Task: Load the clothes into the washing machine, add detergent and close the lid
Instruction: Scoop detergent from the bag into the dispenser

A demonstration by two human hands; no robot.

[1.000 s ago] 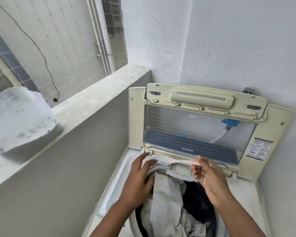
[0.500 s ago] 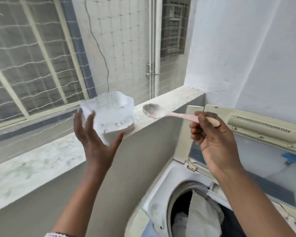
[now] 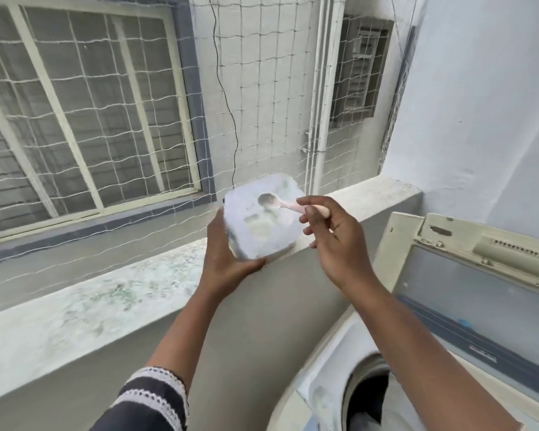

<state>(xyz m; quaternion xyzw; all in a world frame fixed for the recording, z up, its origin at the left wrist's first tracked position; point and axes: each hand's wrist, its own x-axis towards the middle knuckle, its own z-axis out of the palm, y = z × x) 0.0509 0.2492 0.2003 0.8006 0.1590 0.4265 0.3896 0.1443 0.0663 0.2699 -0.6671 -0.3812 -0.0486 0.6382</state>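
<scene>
A white square detergent tub stands tilted on the stone ledge, its open top facing me with white powder inside. My left hand grips its lower left side. My right hand pinches the handle of a pink spoon, whose bowl sits over the powder. The washing machine is at the lower right with its lid standing up and the drum opening dark; clothes inside are barely seen.
A white net and a window with cream frames lie beyond the ledge. A pale blue wall rises on the right behind the machine. Drain pipes run down the far wall.
My view swung from the drum up to the ledge. My left hand reached the tub and took hold of it. My right hand brought the spoon over the tub.
</scene>
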